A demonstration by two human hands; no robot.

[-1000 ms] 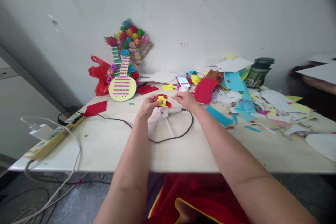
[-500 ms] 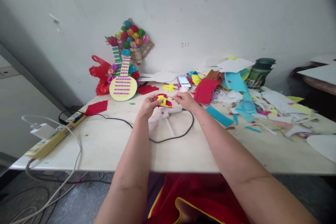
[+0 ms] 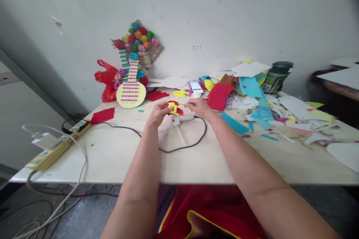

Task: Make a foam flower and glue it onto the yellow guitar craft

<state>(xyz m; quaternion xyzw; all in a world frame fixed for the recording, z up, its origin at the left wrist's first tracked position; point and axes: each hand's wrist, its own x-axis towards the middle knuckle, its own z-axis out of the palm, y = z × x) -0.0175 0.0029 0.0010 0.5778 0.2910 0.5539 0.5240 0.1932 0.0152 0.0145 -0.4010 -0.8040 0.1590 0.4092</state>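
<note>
The left hand has its thumb and fingertips drawn together on the edge of a small flower-like piece of red and yellow paper or cloth, gripping only the side, seemingly so that the yellow middle is left uncovered. The right hand pinches, fingertips nearly meeting, the end of a thin pale stick that points at the flower-like piece; whether its tip touches is too small to tell. Both hands hold their things up above the white table, near its middle, probably for a clear view and free fingers.

Just below them lies a pale glue gun with red marks, likely put there for easy reach. Its black cord loops loosely over the table and passes behind the left forearm, apparently on to the long yellow power strip at the left edge.

Farther back, a round-bodied yellow lute shape with purple bars leans upright among paper flowers, perhaps stood there to keep it out of the way. Red, blue and white scraps are heaped to the right, leaving working room in front, with a dark green bottle behind them.
</note>
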